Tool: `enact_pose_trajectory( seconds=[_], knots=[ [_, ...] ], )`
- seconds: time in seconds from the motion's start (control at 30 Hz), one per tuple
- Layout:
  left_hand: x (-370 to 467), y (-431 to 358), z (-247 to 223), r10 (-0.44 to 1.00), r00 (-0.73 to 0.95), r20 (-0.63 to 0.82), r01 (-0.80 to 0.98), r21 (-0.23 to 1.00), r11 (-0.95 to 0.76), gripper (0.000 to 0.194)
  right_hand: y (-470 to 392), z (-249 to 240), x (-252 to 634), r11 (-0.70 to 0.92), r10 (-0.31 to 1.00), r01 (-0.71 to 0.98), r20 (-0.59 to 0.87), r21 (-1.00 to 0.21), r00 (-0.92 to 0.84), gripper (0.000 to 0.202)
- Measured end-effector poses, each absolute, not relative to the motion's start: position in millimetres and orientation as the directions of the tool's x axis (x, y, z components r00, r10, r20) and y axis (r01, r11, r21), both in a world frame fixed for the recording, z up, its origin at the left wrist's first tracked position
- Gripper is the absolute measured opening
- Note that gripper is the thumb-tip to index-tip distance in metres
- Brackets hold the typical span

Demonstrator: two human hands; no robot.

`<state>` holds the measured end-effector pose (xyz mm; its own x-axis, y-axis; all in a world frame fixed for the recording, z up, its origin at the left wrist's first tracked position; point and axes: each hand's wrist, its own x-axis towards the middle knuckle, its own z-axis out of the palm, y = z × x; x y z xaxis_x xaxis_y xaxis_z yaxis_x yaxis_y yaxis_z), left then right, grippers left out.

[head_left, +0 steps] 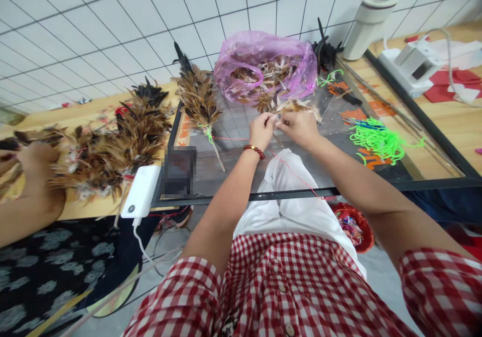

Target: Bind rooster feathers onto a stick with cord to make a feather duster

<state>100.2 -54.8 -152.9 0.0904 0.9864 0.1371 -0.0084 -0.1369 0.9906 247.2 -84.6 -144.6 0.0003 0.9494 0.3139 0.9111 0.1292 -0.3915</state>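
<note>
A small bunch of brown and tan feathers (pixel 279 110) lies fanned and nearly flat just in front of the pink plastic bag of feathers (pixel 263 58), with a thin red thread (pixel 297 176) trailing from it.

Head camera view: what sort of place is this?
Probably a small handicraft workshop making feather dusters: finished feather dusters lie on the bench, a pink bag of loose feathers, and green cord.

Bright even light, edges bent, sharp
</note>
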Motion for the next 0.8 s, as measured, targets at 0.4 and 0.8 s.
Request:
enact_pose_trajectory(
  seconds=[0.4, 0.8],
  knots=[
    [100, -44, -159, 0.999, -0.039, -0.011, -0.144, 0.99, 0.005, 0.026, -75, -142, 240, 0.175, 0.981, 0.158, 0.186, -0.972, 0.056, 0.049],
    [99, -43, -160, 0.992, -0.03, 0.118, -0.042, 0.992, -0.12, 0.02, -65, -154, 258, 0.479, 0.859, 0.498, 0.502, -0.723, -0.098, 0.028]
  ],
)
